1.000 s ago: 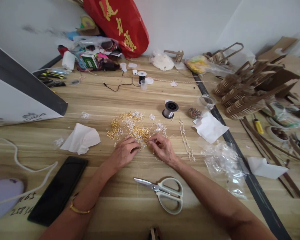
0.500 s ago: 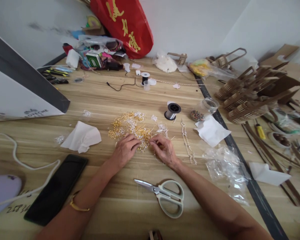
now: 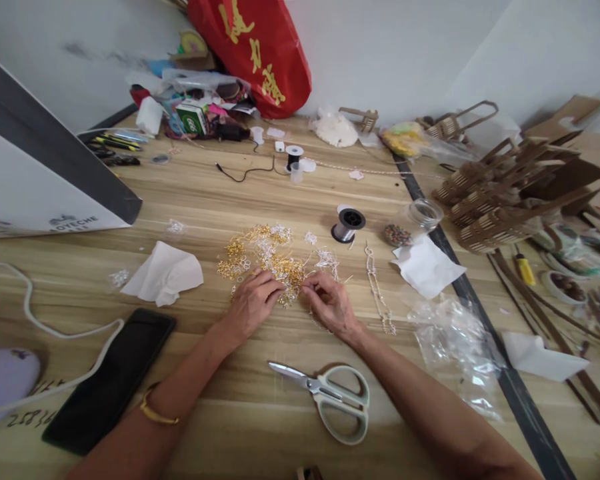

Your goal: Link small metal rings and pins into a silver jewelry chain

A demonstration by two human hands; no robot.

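Observation:
My left hand (image 3: 253, 303) and my right hand (image 3: 331, 303) rest side by side on the wooden table (image 3: 290, 200), fingertips pinched together at the near edge of a pile of small gold and silver jewellery parts (image 3: 267, 257). What the fingers pinch is too small to make out. A beaded chain (image 3: 377, 290) lies just right of my right hand. White-handled scissors (image 3: 330, 397) lie on the table below both hands, between my forearms. A gold bangle is on my left wrist.
A wire spool (image 3: 347, 225), a glass jar (image 3: 423, 215) with spilled beads, white paper (image 3: 427, 267) and plastic bags (image 3: 455, 340) sit to the right. A tissue (image 3: 164, 273), black phone (image 3: 110, 380) and white cord (image 3: 55, 333) lie left. A red bag (image 3: 260, 47) and clutter line the back.
Both hands stay pinched at the pile's edge with only slight finger movement. The view has shifted a little, so everything sits slightly lower and further right.

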